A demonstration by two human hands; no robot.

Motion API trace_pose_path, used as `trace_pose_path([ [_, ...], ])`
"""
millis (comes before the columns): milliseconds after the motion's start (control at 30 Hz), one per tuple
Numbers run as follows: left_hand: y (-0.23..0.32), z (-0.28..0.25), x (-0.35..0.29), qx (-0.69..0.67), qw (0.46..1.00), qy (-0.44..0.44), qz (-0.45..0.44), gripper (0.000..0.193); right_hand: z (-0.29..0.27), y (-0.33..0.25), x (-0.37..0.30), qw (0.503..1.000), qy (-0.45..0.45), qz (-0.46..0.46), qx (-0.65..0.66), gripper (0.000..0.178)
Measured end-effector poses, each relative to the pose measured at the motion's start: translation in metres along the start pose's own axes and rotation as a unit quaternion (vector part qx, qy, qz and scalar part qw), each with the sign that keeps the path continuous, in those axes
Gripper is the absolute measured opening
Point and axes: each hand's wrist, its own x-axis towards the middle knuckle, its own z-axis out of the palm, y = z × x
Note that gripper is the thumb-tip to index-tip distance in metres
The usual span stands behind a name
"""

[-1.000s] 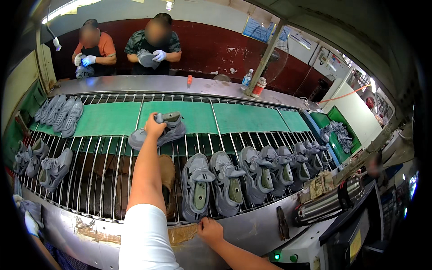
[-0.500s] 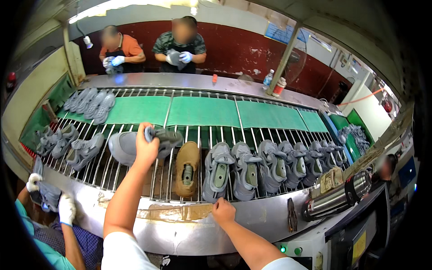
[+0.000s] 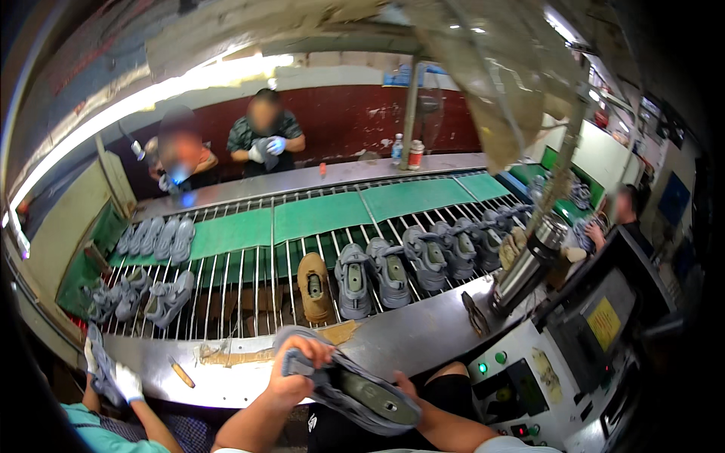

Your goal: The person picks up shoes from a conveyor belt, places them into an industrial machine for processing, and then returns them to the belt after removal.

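Before rack's near edge (image 3: 411, 325), shoe (image 3: 332, 394) gripped by left hand (image 3: 298, 368); grip of right hand (image 3: 410, 388) unclear; drop possible if unevenly supported.

Bar conveyor (image 3: 242, 287). On it: soles (image 3: 155, 238), rear left; shoe row (image 3: 428, 258), right half. Behind it: bottle (image 3: 396, 150). Before it: held shoe (image 3: 370, 396); flask (image 3: 530, 262), right.

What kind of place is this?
Probably a shoe factory: grey shoes stand in a row on a long rack of metal bars, two co-workers across it wear gloves, and a control panel sits at the right.
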Motion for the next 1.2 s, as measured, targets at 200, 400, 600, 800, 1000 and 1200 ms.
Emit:
trace_pose_path([
  [200,-0.09,0.093,0.0,-0.237,0.942,-0.214,-0.099,0.038,0.05,0.055,-0.093,0.962,0.038,-0.249,-0.109,0.069],
  [400,-0.125,0.214,-0.009,-0.32,0.857,-0.327,-0.238,0.033,0.072,0.092,-0.177,0.904,0.003,-0.401,-0.149,0.072],
  [600,-0.171,0.293,-0.016,-0.298,0.837,-0.357,-0.287,0.035,0.076,0.136,-0.256,0.856,-0.018,-0.497,-0.143,0.074],
  [800,-0.217,0.334,-0.056,0.004,0.815,-0.578,-0.053,0.051,0.087,0.203,-0.333,0.8,-0.013,-0.589,-0.111,0.077],
  [1000,-0.255,0.353,-0.111,0.125,0.769,-0.627,0.004,0.051,0.172,0.268,-0.401,0.645,0.218,-0.715,-0.157,0.085],
  [1200,-0.376,0.215,-0.136,0.311,0.835,-0.41,-0.197,0.01,0.223,0.288,-0.545,0.102,0.573,-0.737,-0.343,0.108],
])
